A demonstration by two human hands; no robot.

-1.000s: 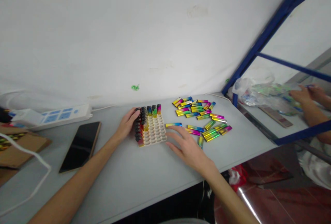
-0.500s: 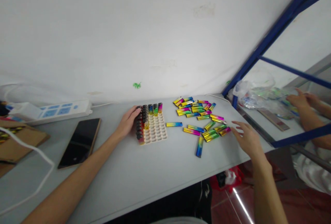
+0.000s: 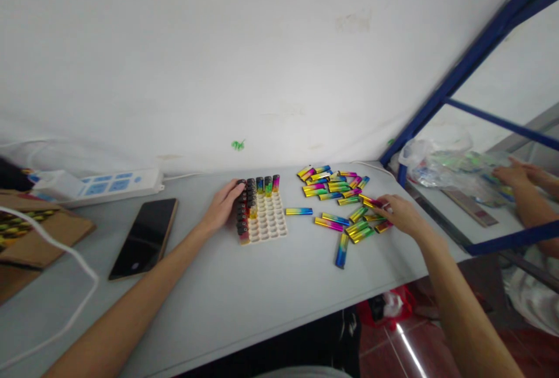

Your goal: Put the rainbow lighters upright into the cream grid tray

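A cream tray of holes (image 3: 271,221) stands on the table, with several black-topped lighters (image 3: 243,215) upright along its left side and back row. My left hand (image 3: 225,203) is wrapped around the tray's left side, its fingers against the lighters there; some fingertips are hidden. Right of the tray lies a loose spread of shiny rainbow-coloured lighter bodies (image 3: 324,223). At the right edge of that spread, my right hand (image 3: 399,214) is closed, thumb and fingers pinching one yellow-and-pink lighter body (image 3: 369,200).
A phone (image 3: 144,238) lies left of my left forearm, near a white power strip (image 3: 117,184) and an open cardboard box (image 3: 48,235). A white cable (image 3: 82,261) loops in front. Beyond the blue metal frame (image 3: 437,110), another person's hands (image 3: 515,174) are at plastic bags (image 3: 445,162).
My right hand has moved left and inward from beside the pile, and its spread fingers have closed on a lighter body. My left hand stays at the tray. The view has shifted slightly.
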